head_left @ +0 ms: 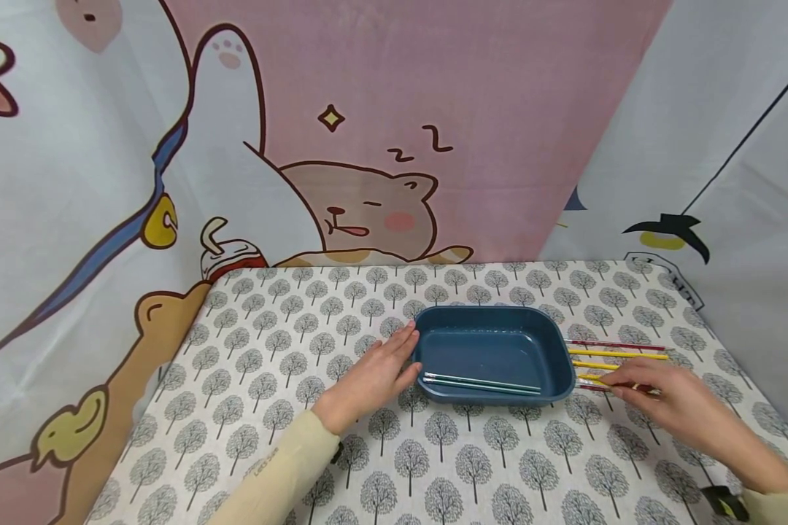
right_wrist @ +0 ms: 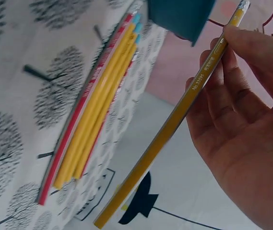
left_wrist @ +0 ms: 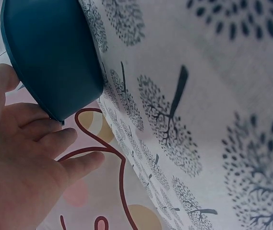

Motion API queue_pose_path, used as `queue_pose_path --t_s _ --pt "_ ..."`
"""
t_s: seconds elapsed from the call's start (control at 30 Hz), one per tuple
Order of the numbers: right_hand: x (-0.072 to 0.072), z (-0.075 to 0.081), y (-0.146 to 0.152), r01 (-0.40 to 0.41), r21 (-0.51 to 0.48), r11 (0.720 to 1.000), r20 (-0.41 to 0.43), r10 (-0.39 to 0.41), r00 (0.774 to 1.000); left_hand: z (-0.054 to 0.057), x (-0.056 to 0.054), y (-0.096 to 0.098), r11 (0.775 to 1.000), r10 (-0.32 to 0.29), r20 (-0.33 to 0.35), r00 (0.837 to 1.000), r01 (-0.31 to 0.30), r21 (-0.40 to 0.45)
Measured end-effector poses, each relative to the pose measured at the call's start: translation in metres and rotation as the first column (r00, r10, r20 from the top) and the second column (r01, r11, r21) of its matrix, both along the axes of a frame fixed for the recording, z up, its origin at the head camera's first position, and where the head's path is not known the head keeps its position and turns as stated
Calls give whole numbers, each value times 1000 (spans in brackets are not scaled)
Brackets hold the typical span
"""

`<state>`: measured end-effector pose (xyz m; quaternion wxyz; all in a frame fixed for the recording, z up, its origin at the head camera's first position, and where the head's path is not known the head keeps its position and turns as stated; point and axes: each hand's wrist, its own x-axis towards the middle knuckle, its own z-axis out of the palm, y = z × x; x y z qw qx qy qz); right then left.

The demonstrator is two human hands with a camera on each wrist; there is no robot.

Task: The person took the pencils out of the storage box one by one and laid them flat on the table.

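A dark-blue rectangular tray with rounded corners [head_left: 479,350] holds slim green pencils [head_left: 486,381]. Left of it, the left hand [head_left: 376,370] touches its rim, fingers extended; right of it, the right hand [head_left: 670,394] pinches a yellow pencil [right_wrist: 162,134].

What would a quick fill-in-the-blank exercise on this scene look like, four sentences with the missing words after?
1. The left hand touches the box, while the right hand holds a pencil whose colour is ____.
2. The green pencils lie ____ the box, not beside it.
3. The red and yellow pencils on the tablecloth are nearer to the ____ hand.
4. The tablecloth is printed all over with ____.

Missing words: yellow; inside; right; trees.
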<state>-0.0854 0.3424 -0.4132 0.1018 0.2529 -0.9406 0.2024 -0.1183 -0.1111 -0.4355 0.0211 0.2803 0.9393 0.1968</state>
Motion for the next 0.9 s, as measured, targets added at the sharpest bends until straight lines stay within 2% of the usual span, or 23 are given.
queue_pose_path --t_s 0.2,0.53,0.63,0.9 --pt "1 -11 7 24 31 999 56 -26 998 -1 0 0 1000 -1 -3 1000 1 6" --pt "-5 -32 16 -54 -20 998 0 54 999 -1 0 -1 1000 -12 -21 1000 12 13" --pt "-7 -38 16 -69 -27 997 7 70 998 -1 0 -1 1000 -13 -21 1000 13 13" --pt "-9 -44 14 -23 25 999 63 21 998 -2 0 -1 1000 -10 -20 1000 10 8"
